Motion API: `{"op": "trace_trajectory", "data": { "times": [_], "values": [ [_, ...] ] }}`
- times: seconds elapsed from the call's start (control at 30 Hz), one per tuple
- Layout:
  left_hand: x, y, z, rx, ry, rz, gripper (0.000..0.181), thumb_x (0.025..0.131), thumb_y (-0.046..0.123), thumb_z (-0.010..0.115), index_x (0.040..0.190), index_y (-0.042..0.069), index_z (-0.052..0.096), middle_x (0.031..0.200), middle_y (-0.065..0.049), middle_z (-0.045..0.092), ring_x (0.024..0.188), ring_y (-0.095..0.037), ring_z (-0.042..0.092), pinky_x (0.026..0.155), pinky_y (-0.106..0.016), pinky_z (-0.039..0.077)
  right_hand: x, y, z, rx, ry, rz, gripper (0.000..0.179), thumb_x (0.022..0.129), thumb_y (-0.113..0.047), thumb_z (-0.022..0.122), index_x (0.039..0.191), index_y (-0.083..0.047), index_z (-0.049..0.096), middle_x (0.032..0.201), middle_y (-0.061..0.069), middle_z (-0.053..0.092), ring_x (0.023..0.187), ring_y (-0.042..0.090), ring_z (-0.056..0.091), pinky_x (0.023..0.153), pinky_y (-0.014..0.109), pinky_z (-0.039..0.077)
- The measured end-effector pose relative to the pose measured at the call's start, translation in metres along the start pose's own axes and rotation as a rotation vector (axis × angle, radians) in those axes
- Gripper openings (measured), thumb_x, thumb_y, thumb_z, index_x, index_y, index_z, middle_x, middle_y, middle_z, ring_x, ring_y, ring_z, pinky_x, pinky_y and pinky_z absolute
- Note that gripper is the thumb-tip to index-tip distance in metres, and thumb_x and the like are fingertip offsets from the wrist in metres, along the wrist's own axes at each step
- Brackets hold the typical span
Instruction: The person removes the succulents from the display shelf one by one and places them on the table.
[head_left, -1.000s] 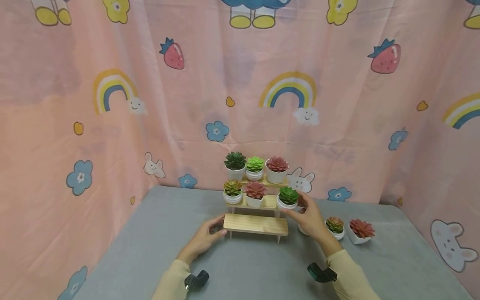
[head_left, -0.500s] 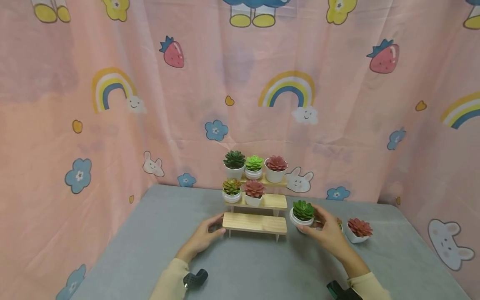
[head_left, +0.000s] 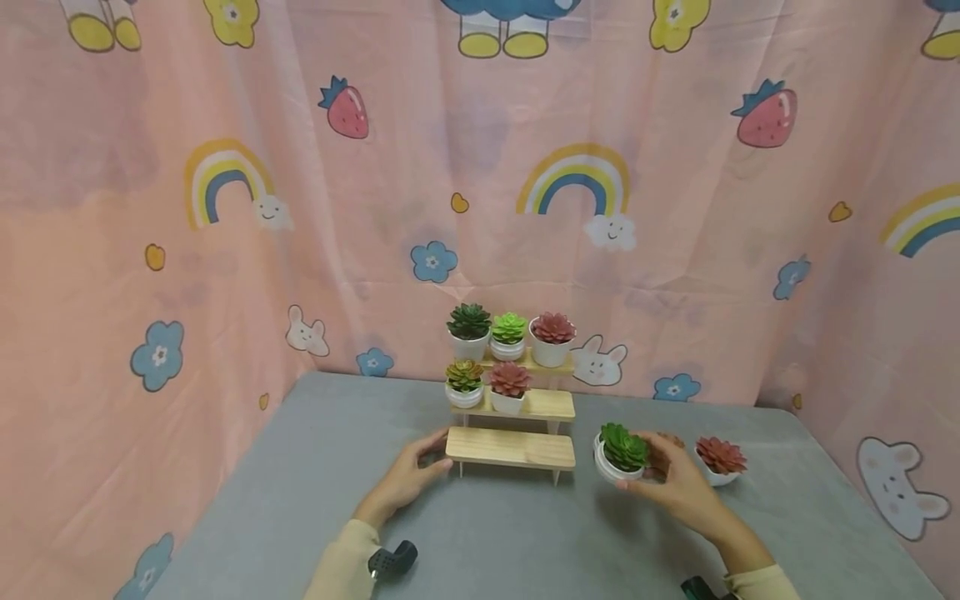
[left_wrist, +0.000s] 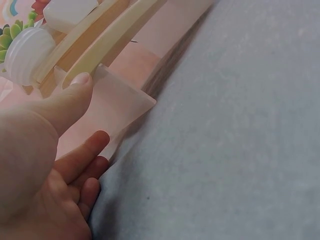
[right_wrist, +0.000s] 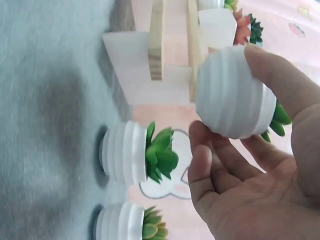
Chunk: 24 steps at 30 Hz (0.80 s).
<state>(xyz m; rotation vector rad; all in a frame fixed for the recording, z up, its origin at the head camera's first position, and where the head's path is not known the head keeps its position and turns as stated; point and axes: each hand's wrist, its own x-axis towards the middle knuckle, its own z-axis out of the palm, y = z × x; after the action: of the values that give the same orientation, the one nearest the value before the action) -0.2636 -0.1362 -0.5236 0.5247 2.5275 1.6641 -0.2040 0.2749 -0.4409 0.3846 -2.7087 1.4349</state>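
My right hand (head_left: 681,487) grips a green potted succulent (head_left: 624,448) by its ribbed white pot, off the table to the right of the stand. The right wrist view shows the pot (right_wrist: 232,95) between thumb and fingers, tilted. Beyond it, another green succulent in a ribbed pot (right_wrist: 125,152) stands on the table, mostly hidden in the head view. My left hand (head_left: 405,475) holds the left end of the lowest shelf (head_left: 512,448) of a tiered wooden stand. In the left wrist view, its thumb (left_wrist: 80,87) lies against the board's end, with fingers by the pale side leg (left_wrist: 117,95).
Two potted succulents, yellowish-green (head_left: 464,382) and red (head_left: 510,386), sit on the middle shelf (head_left: 551,405). Three more stand on the top shelf, including a dark green one (head_left: 469,325). A red succulent (head_left: 720,458) stands farther right on the grey table (head_left: 480,542). A patterned curtain (head_left: 480,167) hangs behind.
My right hand has carried the green succulent from the right end of the middle shelf rightward and toward me. My left hand stays at the lowest shelf's end.
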Motion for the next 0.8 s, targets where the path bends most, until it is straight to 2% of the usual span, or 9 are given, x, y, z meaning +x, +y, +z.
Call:
{"op": "trace_trajectory", "data": {
  "times": [0.13,0.23,0.47,0.67,0.73,0.8],
  "values": [
    [-0.001,0.002,0.000,-0.002,0.010,-0.008,0.062,0.098,0.032,0.066,0.152,0.010,0.046,0.146,-0.017,0.058,0.138,-0.038,0.049,0.111,-0.058,0.039,-0.001,0.003,-0.003,-0.024,-0.034,0.025,0.073,0.086,-0.017,0.081,0.145,0.006,0.045,0.140,0.029,0.053,0.120,0.033,0.062,0.086,0.034,0.056],
    [0.000,0.002,0.001,-0.027,0.006,-0.029,0.060,0.098,0.029,0.067,0.152,0.012,0.047,0.147,-0.015,0.057,0.140,-0.037,0.048,0.113,-0.061,0.036,-0.001,0.006,-0.006,-0.028,-0.037,0.045,0.074,0.085,-0.018,0.082,0.145,0.007,0.045,0.142,0.030,0.051,0.124,0.042,0.059,0.087,0.039,0.056],
    [0.003,-0.001,0.001,-0.035,-0.007,-0.029,0.061,0.098,0.030,0.067,0.152,0.012,0.047,0.147,-0.015,0.057,0.142,-0.038,0.046,0.113,-0.062,0.035,0.000,0.017,-0.008,-0.047,-0.029,0.048,0.074,0.082,-0.020,0.085,0.142,0.004,0.049,0.143,0.030,0.050,0.124,0.041,0.059,0.085,0.032,0.056],
    [0.003,0.000,0.001,-0.036,-0.011,-0.031,0.062,0.098,0.031,0.067,0.153,0.012,0.046,0.148,-0.015,0.056,0.142,-0.038,0.046,0.114,-0.062,0.034,0.001,0.023,-0.010,-0.050,-0.121,0.064,0.082,0.083,-0.021,0.084,0.144,0.016,0.042,0.145,0.040,0.045,0.126,0.047,0.058,0.087,0.035,0.058],
    [0.003,0.000,0.001,-0.036,-0.013,-0.033,0.063,0.098,0.031,0.067,0.153,0.012,0.045,0.148,-0.015,0.056,0.142,-0.037,0.046,0.114,-0.061,0.034,0.001,0.025,-0.009,-0.042,-0.146,0.074,0.084,0.083,-0.020,0.084,0.143,0.019,0.040,0.144,0.041,0.046,0.124,0.043,0.060,0.089,0.034,0.058],
    [0.002,0.000,0.000,-0.031,-0.014,-0.037,0.063,0.097,0.031,0.067,0.153,0.013,0.045,0.149,-0.014,0.056,0.143,-0.036,0.046,0.115,-0.060,0.034,0.002,0.028,-0.009,-0.025,-0.167,0.076,0.084,0.083,-0.019,0.084,0.143,0.019,0.039,0.143,0.041,0.047,0.118,0.034,0.064,0.086,0.031,0.057]
  ]
}}
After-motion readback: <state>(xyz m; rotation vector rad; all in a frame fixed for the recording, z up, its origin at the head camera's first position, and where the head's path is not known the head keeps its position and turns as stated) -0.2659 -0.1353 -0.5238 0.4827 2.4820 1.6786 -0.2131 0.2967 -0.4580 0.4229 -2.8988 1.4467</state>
